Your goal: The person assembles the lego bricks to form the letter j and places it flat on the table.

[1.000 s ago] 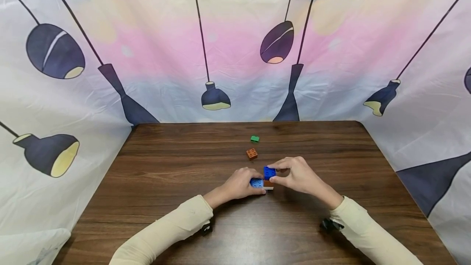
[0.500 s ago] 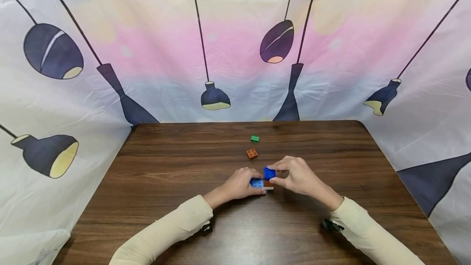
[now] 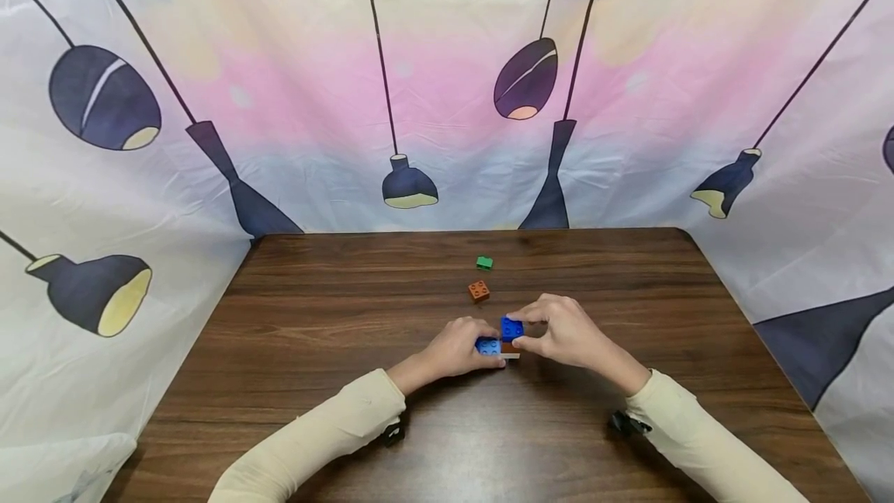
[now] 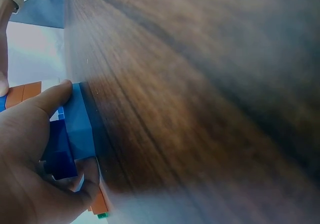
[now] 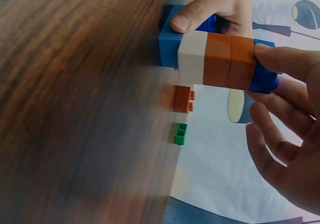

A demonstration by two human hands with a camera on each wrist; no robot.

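Stacked toy building bricks stand on the table in front of me. In the right wrist view the stack has a blue base brick [image 5: 169, 44], then a white brick [image 5: 192, 58], two orange bricks [image 5: 229, 62] and a dark blue brick [image 5: 264, 72] on top. My right hand [image 3: 569, 334] pinches that top brick between thumb and fingers. Low down, my left hand [image 3: 455, 349] grips the base, thumb on the near side and fingers on the far side. A second blue brick [image 4: 61, 151] sits on the base beside the white one, partly covered by the left hand.
Beyond the hands, a loose orange brick [image 3: 478, 291] lies studs up on the brown wooden table [image 3: 335, 293]. Farther back is a small green brick [image 3: 484, 263]. A printed cloth [image 3: 461, 84] with lamp pictures hangs behind the table's far edge and along its sides.
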